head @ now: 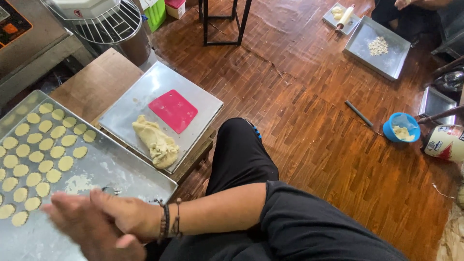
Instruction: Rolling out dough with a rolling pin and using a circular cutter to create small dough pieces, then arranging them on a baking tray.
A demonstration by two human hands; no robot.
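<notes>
My right hand [123,212] and my left hand [89,234] lie flat against each other at the bottom left, just above the near edge of a large metal tray [116,171]. Whatever is between the palms is hidden. My right wrist wears dark bracelets. Several flat round dough discs [46,150] fill the tray's left side in rows. A small metal ring [111,190] lies on the tray by my fingers. Beyond it, a steel sheet [193,92] on a low wooden table carries a lump of pale dough [157,142] and a red square scraper [173,110].
My black-trousered knee [241,150] sits right of the table. On the wooden floor lie a blue bowl of dough [401,128], a tray with small pieces [386,63], a rolling pin [345,17] and a can [444,142]. A mixer with a wire guard [104,21] stands behind. Another person [411,5] sits far right.
</notes>
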